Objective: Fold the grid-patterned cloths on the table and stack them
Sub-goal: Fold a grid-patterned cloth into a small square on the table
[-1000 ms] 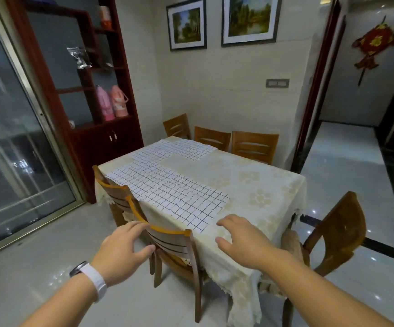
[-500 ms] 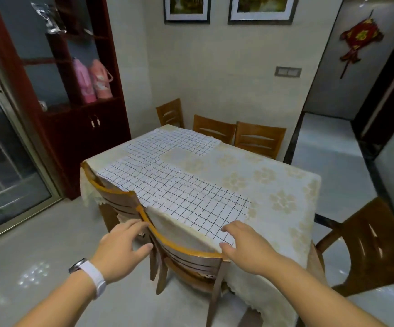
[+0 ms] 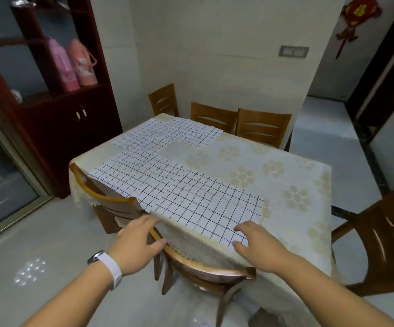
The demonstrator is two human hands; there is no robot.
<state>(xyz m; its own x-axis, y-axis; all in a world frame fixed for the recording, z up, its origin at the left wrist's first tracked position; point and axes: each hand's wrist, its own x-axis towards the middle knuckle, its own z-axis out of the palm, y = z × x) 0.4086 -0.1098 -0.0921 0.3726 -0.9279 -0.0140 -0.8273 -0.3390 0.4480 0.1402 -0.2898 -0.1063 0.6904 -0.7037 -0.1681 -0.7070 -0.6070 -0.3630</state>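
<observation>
Clearly the nearest cloth (image 3: 191, 197) looks thin, limp and light; I'd pinch its near corners; my left hand (image 3: 134, 241) and right hand (image 3: 259, 246) sit at them, grip released.

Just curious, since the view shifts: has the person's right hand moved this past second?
Yes. The right hand reached forward, from short of the near white grid-patterned cloth onto its near corner.
</observation>
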